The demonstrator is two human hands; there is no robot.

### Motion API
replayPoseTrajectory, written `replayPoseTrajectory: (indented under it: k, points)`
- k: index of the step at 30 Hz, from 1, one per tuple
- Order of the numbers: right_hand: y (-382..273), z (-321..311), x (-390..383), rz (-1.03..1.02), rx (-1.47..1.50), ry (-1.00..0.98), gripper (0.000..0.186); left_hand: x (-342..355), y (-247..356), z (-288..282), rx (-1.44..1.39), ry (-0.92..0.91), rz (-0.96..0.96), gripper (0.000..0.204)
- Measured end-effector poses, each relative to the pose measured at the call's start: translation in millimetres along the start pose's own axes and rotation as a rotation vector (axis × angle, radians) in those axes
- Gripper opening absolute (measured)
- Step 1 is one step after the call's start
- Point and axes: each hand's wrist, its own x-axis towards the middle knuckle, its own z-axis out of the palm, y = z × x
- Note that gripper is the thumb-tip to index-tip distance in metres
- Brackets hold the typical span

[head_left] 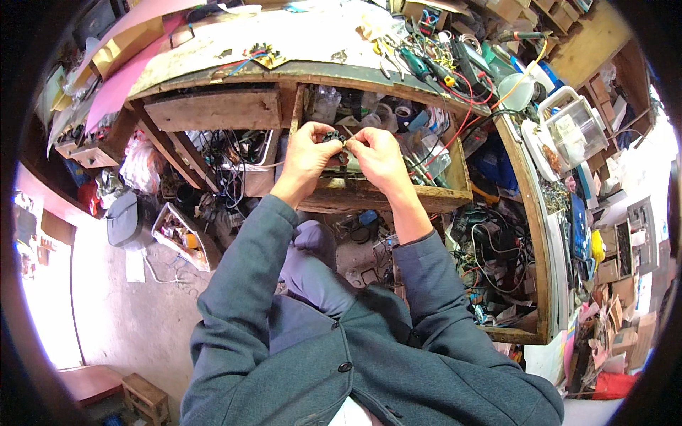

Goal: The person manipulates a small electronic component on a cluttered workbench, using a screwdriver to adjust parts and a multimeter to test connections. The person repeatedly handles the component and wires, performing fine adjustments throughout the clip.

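Observation:
Over the open wooden drawer (pixel 383 193) of the workbench, both my hands meet in front of me. Between the thumb and fingers of my left hand (pixel 310 157) is a small dark part (pixel 334 137) with several lobes or terminals; its exact kind is too small to make out. My right hand (pixel 376 154) is pinched closed right beside it, and a thin, light-coloured tip (pixel 348 131) shows at its fingertips. What that tip belongs to is hidden by the fingers. In the drawer beneath lie plastic bags, rolls of tape (pixel 403 111) and pen-like tools (pixel 419 172).
On the benchtop (pixel 312 46) lie a small board with coloured wires (pixel 263 55), pliers (pixel 387 57) and tangled leads. Cables fill the shelf (pixel 497 248) at right. A clear plastic box (pixel 575 131) stands above it. At left are a dark bin (pixel 126 220) and a parts box (pixel 186 238).

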Motion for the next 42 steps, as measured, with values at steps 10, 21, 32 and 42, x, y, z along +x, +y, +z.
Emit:
replayPoseTrajectory:
  k: [10, 21, 32, 42]
  points:
    - [-19.0, 6.2, -8.8, 0.089, -0.084, 0.094, 0.027, -0.5, -0.5, -0.2, 0.062, 0.019, 0.013, 0.033]
    - [-32.5, 13.3, -16.7, 0.053, -0.277, 0.192, 0.024, 11.5, -20.5, -9.4, 0.292, 0.090, 0.120, 0.033]
    - [1.1, 11.7, -5.5, 0.137, 0.118, 0.127, 0.023, -0.7, -5.4, -0.4, 0.146, 0.075, 0.099, 0.032]
    - [5.2, -2.5, -0.3, 0.372, 0.704, -0.134, 0.015, -3.1, 6.7, -6.5, -0.052, -0.065, -0.035, 0.029]
